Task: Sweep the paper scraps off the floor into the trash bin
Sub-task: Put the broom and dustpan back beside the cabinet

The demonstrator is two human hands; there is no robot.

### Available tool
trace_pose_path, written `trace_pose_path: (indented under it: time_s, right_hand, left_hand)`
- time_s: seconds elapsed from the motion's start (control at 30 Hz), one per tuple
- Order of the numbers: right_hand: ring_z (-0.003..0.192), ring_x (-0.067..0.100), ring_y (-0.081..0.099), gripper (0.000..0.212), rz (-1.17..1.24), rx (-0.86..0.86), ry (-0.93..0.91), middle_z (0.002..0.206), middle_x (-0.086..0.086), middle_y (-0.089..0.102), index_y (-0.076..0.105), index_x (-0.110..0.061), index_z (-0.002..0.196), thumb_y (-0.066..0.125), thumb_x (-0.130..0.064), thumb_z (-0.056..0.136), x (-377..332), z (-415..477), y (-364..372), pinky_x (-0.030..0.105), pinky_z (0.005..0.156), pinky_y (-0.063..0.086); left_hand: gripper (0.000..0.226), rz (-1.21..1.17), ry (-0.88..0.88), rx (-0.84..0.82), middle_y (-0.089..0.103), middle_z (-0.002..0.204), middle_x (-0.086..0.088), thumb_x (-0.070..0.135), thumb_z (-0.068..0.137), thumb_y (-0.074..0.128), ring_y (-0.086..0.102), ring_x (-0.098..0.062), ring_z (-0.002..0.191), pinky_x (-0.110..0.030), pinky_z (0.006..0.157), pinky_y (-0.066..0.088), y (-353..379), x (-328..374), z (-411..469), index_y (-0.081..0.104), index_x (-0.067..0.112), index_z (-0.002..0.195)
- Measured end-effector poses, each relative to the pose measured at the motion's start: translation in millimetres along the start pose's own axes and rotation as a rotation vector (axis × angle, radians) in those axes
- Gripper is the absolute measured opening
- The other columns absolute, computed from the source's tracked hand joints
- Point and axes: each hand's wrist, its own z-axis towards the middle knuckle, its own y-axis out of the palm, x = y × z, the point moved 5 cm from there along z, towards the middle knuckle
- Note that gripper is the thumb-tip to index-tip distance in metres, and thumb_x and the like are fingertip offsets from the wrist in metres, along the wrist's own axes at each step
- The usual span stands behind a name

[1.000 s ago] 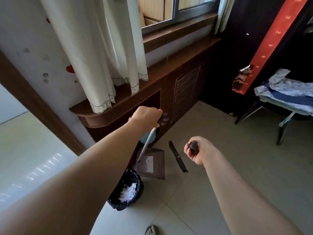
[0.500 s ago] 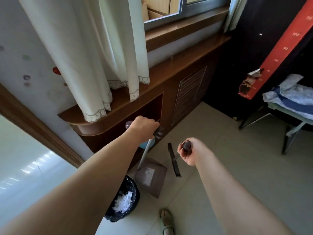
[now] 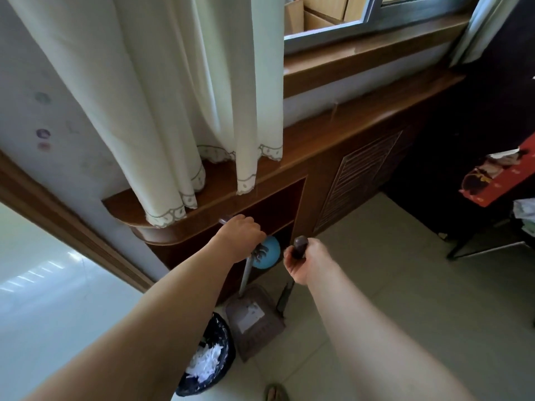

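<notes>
Down by the trash bin point(image 3: 230, 342), paper scraps point(image 3: 207, 363) already inside, we've left hand point(image 3: 240, 240) fingers curled tight on the dustpan point(image 3: 254, 322) handle, right hand point(image 3: 305, 263) likewise on the broom point(image 3: 285, 296); a clumsy swing cd tip bin & respill.

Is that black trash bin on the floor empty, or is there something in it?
Not empty. The trash bin holds a heap of white paper scraps, visible through its open top.
</notes>
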Motion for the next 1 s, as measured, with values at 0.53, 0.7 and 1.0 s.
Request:
trace_pose_path:
  time_s: [0.53,0.7,1.0]
  right_hand:
    - [0.046,0.01,0.024,0.024,0.004,-0.057,0.098,0.062,0.001,0.026,0.037,-0.011,0.079,0.028,-0.014,0.101,-11,100,52,0.019,0.035,0.016]
    - [0.045,0.011,0.032,0.015,0.053,-0.063,0.117,0.068,0.005,0.037,0.046,-0.013,0.093,0.034,-0.014,0.102,-12,120,76,0.014,0.029,0.025]
    - [0.054,0.013,0.038,0.021,0.049,-0.142,0.12,0.079,0.01,0.045,0.046,-0.013,0.121,0.04,-0.01,0.101,-1,128,111,0.015,0.034,0.035]
  left_hand:
    - [0.033,-0.025,-0.076,-0.113,0.059,0.116,0.002,0.012,0.092,0.053,0.046,-0.027,0.114,-0.036,0.091,0.038,36,-51,33,0.066,0.027,0.118]
    - [0.032,-0.065,-0.124,-0.166,0.058,0.12,-0.004,0.007,0.092,0.051,0.048,-0.028,0.116,-0.038,0.083,0.044,51,-58,38,0.065,0.018,0.119]
    - [0.038,-0.247,-0.179,-0.2,0.054,0.124,-0.006,0.021,0.087,0.067,0.049,-0.025,0.119,-0.036,0.09,0.046,54,-72,41,0.059,0.015,0.124]
